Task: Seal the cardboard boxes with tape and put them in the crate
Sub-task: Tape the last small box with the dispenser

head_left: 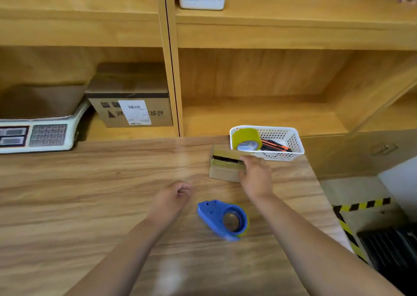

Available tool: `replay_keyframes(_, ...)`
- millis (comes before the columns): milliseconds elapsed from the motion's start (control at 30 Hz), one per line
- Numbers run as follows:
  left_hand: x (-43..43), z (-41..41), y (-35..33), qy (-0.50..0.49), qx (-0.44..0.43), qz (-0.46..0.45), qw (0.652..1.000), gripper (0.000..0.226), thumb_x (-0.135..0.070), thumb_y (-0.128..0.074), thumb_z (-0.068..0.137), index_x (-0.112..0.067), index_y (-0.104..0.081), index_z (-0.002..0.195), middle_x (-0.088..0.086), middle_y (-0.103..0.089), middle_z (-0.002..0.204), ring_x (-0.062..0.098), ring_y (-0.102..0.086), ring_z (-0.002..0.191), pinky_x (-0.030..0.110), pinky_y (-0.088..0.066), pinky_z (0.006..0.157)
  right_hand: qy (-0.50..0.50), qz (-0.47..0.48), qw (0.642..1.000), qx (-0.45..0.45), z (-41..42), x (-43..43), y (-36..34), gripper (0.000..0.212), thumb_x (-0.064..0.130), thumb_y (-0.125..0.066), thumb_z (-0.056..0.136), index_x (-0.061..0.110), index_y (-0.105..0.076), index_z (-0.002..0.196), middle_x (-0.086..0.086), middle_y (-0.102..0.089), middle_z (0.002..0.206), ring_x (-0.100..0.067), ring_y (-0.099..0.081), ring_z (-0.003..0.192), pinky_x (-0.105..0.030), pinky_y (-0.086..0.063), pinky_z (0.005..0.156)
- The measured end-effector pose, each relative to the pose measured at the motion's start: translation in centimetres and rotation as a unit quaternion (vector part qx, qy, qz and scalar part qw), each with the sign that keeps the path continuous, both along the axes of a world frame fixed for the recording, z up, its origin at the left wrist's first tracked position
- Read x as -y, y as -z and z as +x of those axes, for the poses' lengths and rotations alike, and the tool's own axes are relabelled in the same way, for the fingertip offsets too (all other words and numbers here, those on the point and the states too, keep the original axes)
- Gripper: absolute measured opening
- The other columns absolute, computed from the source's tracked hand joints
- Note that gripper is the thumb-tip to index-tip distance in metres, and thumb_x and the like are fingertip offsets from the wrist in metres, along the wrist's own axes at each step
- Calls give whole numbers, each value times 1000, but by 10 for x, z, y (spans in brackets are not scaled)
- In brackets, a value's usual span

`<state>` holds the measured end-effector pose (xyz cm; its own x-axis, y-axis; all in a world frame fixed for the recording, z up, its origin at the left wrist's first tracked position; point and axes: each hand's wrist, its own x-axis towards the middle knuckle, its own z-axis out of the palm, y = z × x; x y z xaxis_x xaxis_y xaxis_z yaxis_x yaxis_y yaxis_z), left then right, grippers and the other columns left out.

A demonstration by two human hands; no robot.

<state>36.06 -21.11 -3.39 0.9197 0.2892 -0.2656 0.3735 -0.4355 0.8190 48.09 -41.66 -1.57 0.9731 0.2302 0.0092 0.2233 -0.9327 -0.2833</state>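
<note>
A small cardboard box [222,171] lies on the wooden table [90,183], its top flaps slightly apart with a dark gap between them. My right hand [256,178] grips the box's right end, thumb on the front, fingers over the top. My left hand [173,196] hovers over the table left of it, fingers curled, holding nothing. A blue tape dispenser [222,220] lies on the table between my forearms. The dark crate [392,248] stands on the floor at the lower right, partly cut off.
A white basket [291,143] behind the box holds a yellow-green tape roll [247,137] and an orange-black tool. A weighing scale [42,135] sits at the left. A larger labelled cardboard box [130,106] stands in the shelf. Yellow-black floor tape [361,205] runs right of the table edge.
</note>
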Motion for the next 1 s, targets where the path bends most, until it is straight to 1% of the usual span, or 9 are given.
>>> replay_keyframes(100, -3, -6, 5, -24, -7, -5, 1000, 23, -9, -59, 86, -31, -63, 89, -20, -66, 85, -2, -62, 81, 11, -44, 74, -36, -75, 997, -2, 10, -3, 10, 48, 18, -52, 89, 25, -48, 136, 2, -57, 129, -23, -45, 120, -34, -32, 94)
replay_keyframes(233, -13, -13, 8, -52, -10, -15, 998, 26, -6, -59, 86, -31, -63, 87, -17, -66, 85, 5, -63, 83, 21, -47, 81, -48, -110, 993, -8, 16, -10, 17, 40, 15, -46, 91, 27, -57, 128, 1, -61, 120, -23, -46, 115, -33, -33, 92)
replay_keyframes(333, -24, -21, 6, -59, -11, -17, 998, 23, -8, -59, 87, -30, -64, 89, -16, -67, 85, 6, -63, 85, 23, -46, 83, -61, -113, 992, -4, 12, -19, 18, 38, 16, -44, 92, 27, -60, 124, 1, -62, 118, -22, -47, 114, -33, -33, 92)
replay_keyframes(433, -36, -31, 3, -76, -5, -22, 997, 18, -8, -59, 89, -24, -65, 93, -11, -67, 86, 8, -62, 85, 22, -45, 82, -73, -85, 994, 19, 1, -32, 16, 36, 17, -47, 91, 29, -63, 121, 3, -64, 115, -21, -49, 112, -33, -30, 89)
replay_keyframes(533, -47, -45, -2, -96, 7, -18, 995, 16, -9, -59, 90, -24, -65, 92, -11, -66, 84, 4, -60, 80, 14, -42, 74, -105, -26, 993, 53, -17, -48, 13, 30, 15, -54, 88, 27, -70, 110, 3, -68, 104, -24, -52, 104, -33, -27, 85)
replay_keyframes(667, -68, -67, -10, -122, -2, -16, 992, 16, -13, -58, 90, -27, -65, 92, -8, -68, 90, 11, -62, 88, 25, -46, 81, -182, 47, 980, 64, -46, -79, 9, 23, 8, -67, 76, 25, -77, 89, 3, -72, 84, -28, -57, 89, -37, -33, 82)
replay_keyframes(767, -86, -85, -12, -157, -2, 0, 988, 15, -16, -59, 89, -29, -64, 94, -10, -67, 90, 12, -62, 90, 23, -42, 76, -254, 93, 959, 85, -75, -104, 5, 27, 3, -79, 58, 25, -77, 74, 7, -72, 76, -25, -62, 74, -35, -36, 78)
replay_keyframes(867, -104, -104, -10, -179, -16, 28, 983, 25, -20, -59, 88, -22, -65, 113, -9, -65, 108, 7, -58, 99, 20, -39, 83, -310, 114, 938, 103, -106, -125, 3, 27, 5, -78, 52, 25, -77, 70, 9, -70, 72, -20, -64, 71, -30, -32, 73)
replay_keyframes(1000, -119, -124, -5, -151, -34, 67, 986, 41, -18, -62, 85, -17, -59, 126, -2, -58, 125, 11, -52, 116, 19, -38, 88, -362, 138, 919, 69, -140, -142, 8, 27, 1, -73, 56, 20, -78, 74, 6, -70, 70, -25, -66, 72, -39, -48, 70)
